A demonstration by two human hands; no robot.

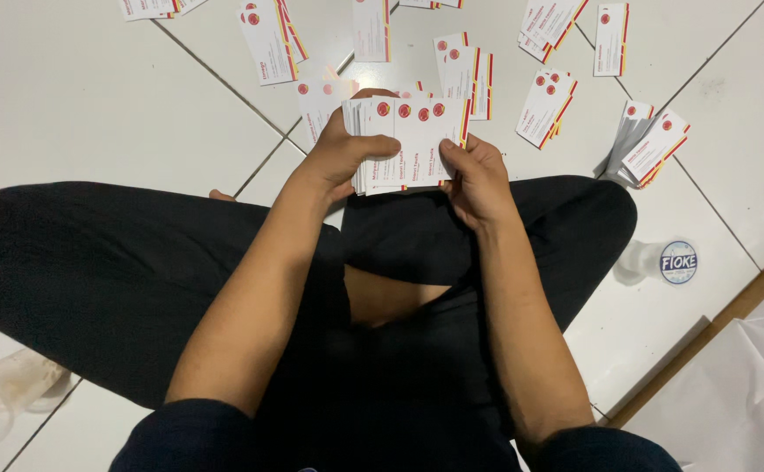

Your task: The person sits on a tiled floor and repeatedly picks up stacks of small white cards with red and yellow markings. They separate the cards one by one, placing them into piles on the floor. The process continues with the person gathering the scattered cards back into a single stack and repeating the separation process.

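Note:
I sit cross-legged on a white tiled floor in black trousers. My left hand (340, 157) grips a thick stack of white cards (408, 140) with red round marks and a red-yellow edge stripe. The top few cards are fanned to the right. My right hand (476, 179) pinches the fanned cards at their lower right corner, thumb on their face. The stack is held above my knees, in front of my chest.
Several small piles of the same cards (546, 105) lie spread on the floor (93, 96) ahead, more at the right (653, 147). A clear plastic cup with a sealed lid (662, 260) lies by my right knee. Another clear cup (6, 393) sits at the lower left. White paper (740, 393) lies at the lower right.

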